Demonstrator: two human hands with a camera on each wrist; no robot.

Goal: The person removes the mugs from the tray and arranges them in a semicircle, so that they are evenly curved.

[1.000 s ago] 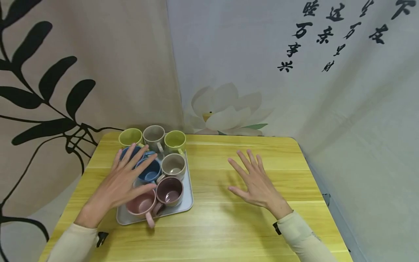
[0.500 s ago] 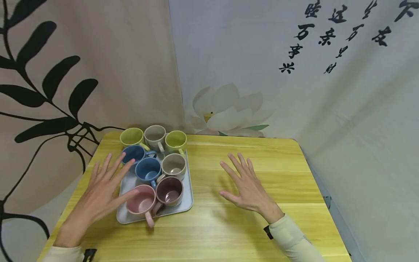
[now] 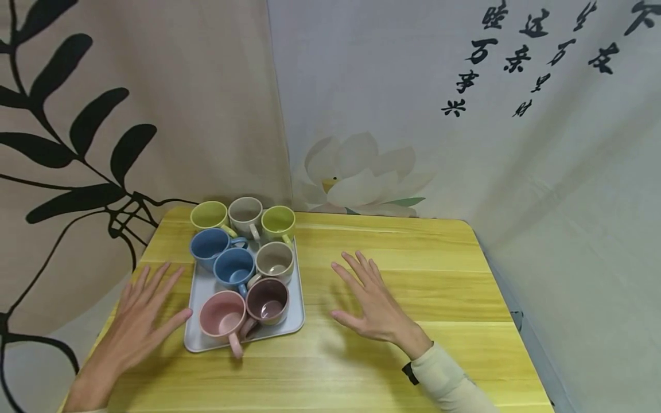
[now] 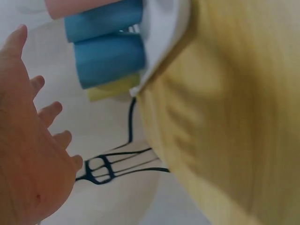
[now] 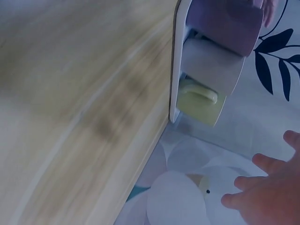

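Observation:
A white tray point(image 3: 295, 312) on the table bears several mugs packed close together. At its front stand a pink mug point(image 3: 222, 315) and a mauve mug point(image 3: 267, 302). Behind them come a front blue mug point(image 3: 234, 268), a rear blue mug point(image 3: 209, 248) and a beige mug point(image 3: 274, 261). A grey mug point(image 3: 245, 212) sits between a left green mug point(image 3: 208, 215) and a right green mug point(image 3: 278, 222) at the back. Fingers spread, my left hand point(image 3: 136, 327) hovers just left of the tray, holding nothing. My right hand point(image 3: 374, 310) hovers over the table right of it, also spread and holding nothing.
The wooden table point(image 3: 413, 258) extends well to the right of the tray. Behind it hangs a pale curtain point(image 3: 361, 86) with a printed flower and dark writing. A leaf-patterned curtain point(image 3: 206, 86) hangs at the left.
My left hand has drawn back from above the mugs to the left side of the tray. My right hand has shifted left and slightly nearer. The mugs stay put.

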